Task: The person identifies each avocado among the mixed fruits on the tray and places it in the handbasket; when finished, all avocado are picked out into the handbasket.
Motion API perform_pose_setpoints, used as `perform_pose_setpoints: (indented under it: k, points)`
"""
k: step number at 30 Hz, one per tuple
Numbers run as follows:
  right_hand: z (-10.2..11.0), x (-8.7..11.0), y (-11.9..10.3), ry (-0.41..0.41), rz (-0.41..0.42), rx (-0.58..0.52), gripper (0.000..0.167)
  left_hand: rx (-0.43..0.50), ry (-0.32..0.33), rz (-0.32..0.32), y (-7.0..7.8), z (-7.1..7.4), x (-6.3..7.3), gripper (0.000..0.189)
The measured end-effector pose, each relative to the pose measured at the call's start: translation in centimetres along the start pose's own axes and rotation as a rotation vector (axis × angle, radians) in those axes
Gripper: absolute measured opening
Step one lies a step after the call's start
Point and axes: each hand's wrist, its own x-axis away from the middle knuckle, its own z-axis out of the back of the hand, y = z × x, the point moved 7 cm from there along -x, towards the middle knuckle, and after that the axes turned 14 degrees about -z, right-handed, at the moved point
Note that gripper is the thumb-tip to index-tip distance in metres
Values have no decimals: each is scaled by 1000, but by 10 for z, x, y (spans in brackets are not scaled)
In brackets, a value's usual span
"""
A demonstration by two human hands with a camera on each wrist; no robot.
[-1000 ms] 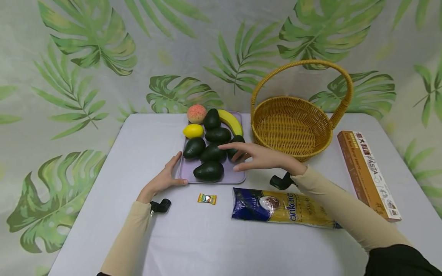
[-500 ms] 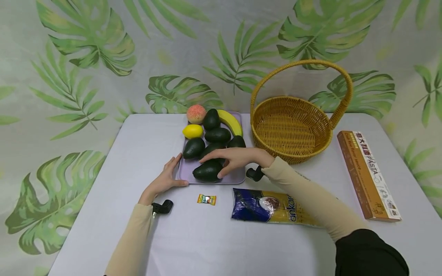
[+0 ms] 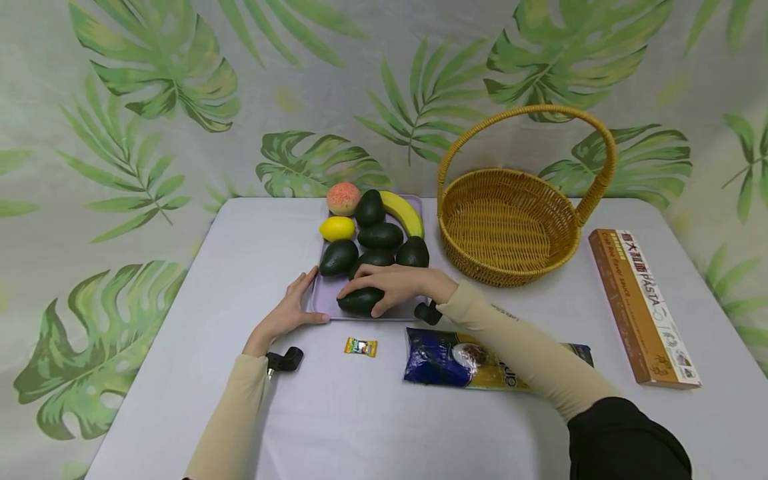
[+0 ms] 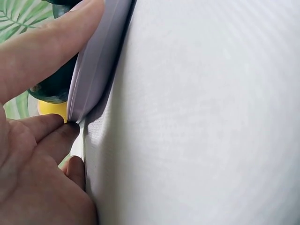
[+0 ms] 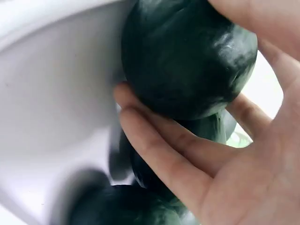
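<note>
A lilac tray (image 3: 325, 297) holds several dark green avocados, a yellow lemon (image 3: 338, 229), a peach (image 3: 344, 199) and a banana (image 3: 403, 213). My right hand (image 3: 399, 287) grips the nearest avocado (image 3: 355, 303) from above, thumb on the near side and fingers on the far side. In the right wrist view that avocado (image 5: 187, 56) sits between thumb and fingers, partly covered by the hand. My left hand (image 3: 285, 317) touches the tray's near left corner, fingers along the left edge and thumb at the front. The left wrist view shows the tray's rim (image 4: 96, 70) between the thumb and fingers.
A wicker basket (image 3: 510, 267) with a tall handle stands right of the tray. A blue and yellow pasta bag (image 3: 438, 357) lies under the right forearm. A pasta box (image 3: 642, 307) lies at the far right. A small wrapped candy (image 3: 361, 347) lies before the tray.
My right hand has moved left and down from above the tray's right side and taken hold of the nearest avocado. The left hand has stayed at the tray's corner.
</note>
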Motion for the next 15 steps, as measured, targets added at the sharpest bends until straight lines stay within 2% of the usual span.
perform_pose_setpoints:
  k: [5, 11, 15]
  points:
    - [2, 7, 3, 42, 18, -63, 61, -6, 3, -5, 1, 1, 0, 107]
    - [10, 27, 15, 46, 58, -257, 55, -12, 4, 3, 1, 1, 0, 106]
    - [22, 47, 31, 69, 57, -408, 52, -13, 4, 5, 2, 0, 1, 106]
